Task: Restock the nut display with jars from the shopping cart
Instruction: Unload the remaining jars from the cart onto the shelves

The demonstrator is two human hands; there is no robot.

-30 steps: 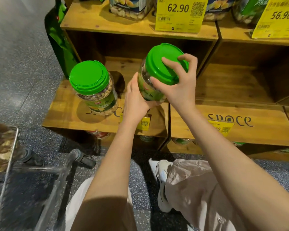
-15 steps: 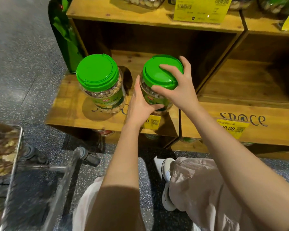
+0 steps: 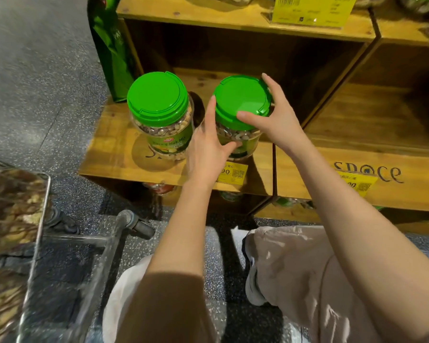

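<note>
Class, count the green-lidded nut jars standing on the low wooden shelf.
2. The left jar stands free on the shelf; the right jar is beside it, with the left hand and right hand on it. More may be hidden above and below.

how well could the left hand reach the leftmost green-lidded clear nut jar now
Probably yes: the left hand touches the neighbouring green-lidded jar, and the leftmost green-lidded clear plastic jar stands just beside it, nothing between.
</note>
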